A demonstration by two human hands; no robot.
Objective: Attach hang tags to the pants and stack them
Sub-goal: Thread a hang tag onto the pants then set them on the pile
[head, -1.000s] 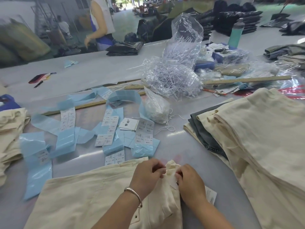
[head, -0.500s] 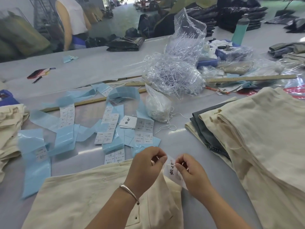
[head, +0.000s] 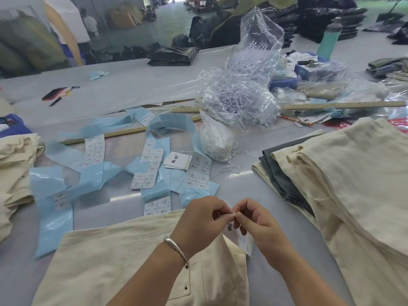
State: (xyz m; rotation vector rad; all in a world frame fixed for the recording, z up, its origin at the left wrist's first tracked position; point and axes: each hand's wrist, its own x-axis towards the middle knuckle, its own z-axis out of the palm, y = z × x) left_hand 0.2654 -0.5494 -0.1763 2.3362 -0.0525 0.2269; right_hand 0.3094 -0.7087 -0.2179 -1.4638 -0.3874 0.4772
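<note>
- My left hand (head: 202, 219) and right hand (head: 257, 224) meet fingertip to fingertip above the cream pants (head: 123, 261) lying flat before me on the table (head: 132, 85).
- Both hands have fingers curled tight, pinching something tiny between them where they touch; I cannot tell whether it is a string or a fastener.
- A white hang tag (head: 241, 238) with black lettering dangles just under my right hand, over the upper edge of the pants.
- A silver bangle (head: 176, 248) sits on my left wrist.
- A stack of folded cream pants (head: 353, 184) rises at my right, with a grey pair (head: 284, 173) among the lower layers.
- Blue backing strips (head: 53, 217) and size stickers (head: 145, 180) lie scattered ahead, beside a small bag of white strings (head: 215, 142).
</note>
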